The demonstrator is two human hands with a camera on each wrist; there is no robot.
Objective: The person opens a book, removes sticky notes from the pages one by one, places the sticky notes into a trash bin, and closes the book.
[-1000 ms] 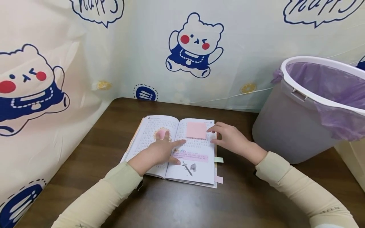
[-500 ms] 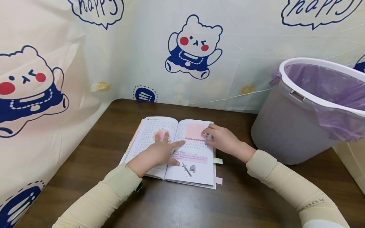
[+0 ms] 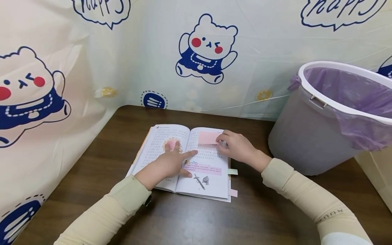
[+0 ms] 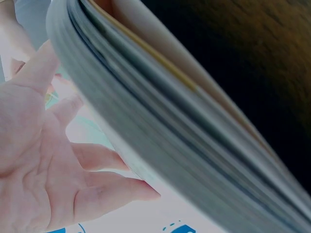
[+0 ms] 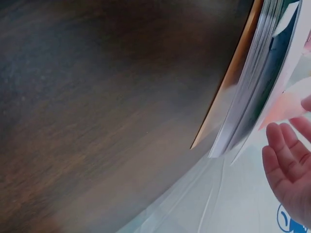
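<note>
An open book (image 3: pixel 214 188) lies on the brown table, printed text on both pages. My left hand (image 3: pixel 172 163) rests over the middle of it with fingers spread, two on the left page and the index finger reaching across the fold. On the upper right page is a pink sticky note (image 3: pixel 207 137). My right hand (image 3: pixel 238 147) pinches the note by its lower right corner, its lower edge raised off the page. In the right wrist view the pink note (image 5: pixel 282 108) bends up at the fingers. The left wrist view shows the book's thick page edges (image 4: pixel 141 116) beside the left palm.
A green tab (image 3: pixel 233 172) and a pink tab (image 3: pixel 233 193) stick out from the book's right edge. To the right stands a grey bin (image 3: pixel 301 136) lined with a purple bag (image 3: pixel 346 90). A bear-print cloth (image 3: pixel 260 51) hangs behind the table (image 3: pixel 196 217).
My right hand has come in left from the page's edge and taken hold of the sticky note, whose lower edge has risen. The left hand keeps its place on the book.
</note>
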